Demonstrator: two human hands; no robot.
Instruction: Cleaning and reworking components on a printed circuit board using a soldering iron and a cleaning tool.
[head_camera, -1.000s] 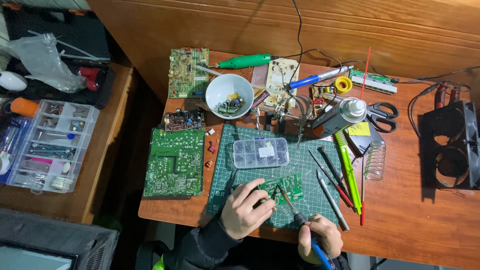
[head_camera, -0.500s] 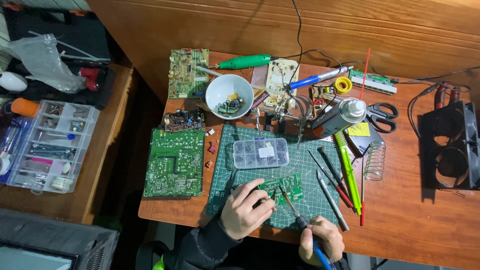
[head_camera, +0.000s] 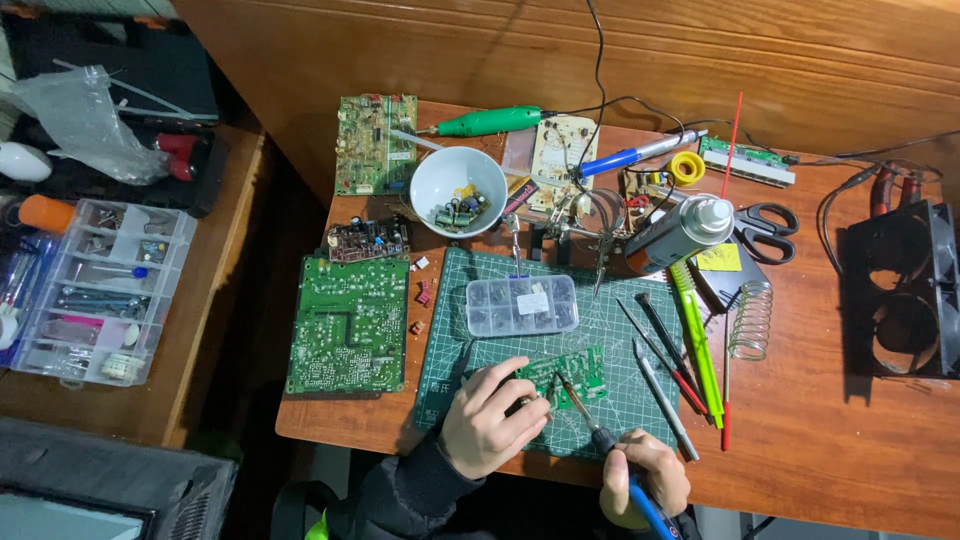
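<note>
A small green circuit board (head_camera: 578, 370) lies on the green cutting mat (head_camera: 480, 285) near the table's front edge. My left hand (head_camera: 487, 417) rests on the board's left end, fingers curled on it and on a dark tool whose shaft runs up the mat. My right hand (head_camera: 643, 480) grips a blue-handled soldering iron (head_camera: 598, 438) low at the front edge. Its tip points up-left and meets the board near its middle.
A clear parts box (head_camera: 521, 305) sits above the board. A larger green board (head_camera: 347, 325) lies left of the mat. A white bowl (head_camera: 456, 190) of components, a spray can (head_camera: 679, 233), scissors (head_camera: 766, 229), a coil stand (head_camera: 750, 320) and several hand tools (head_camera: 672, 365) crowd the table's back and right.
</note>
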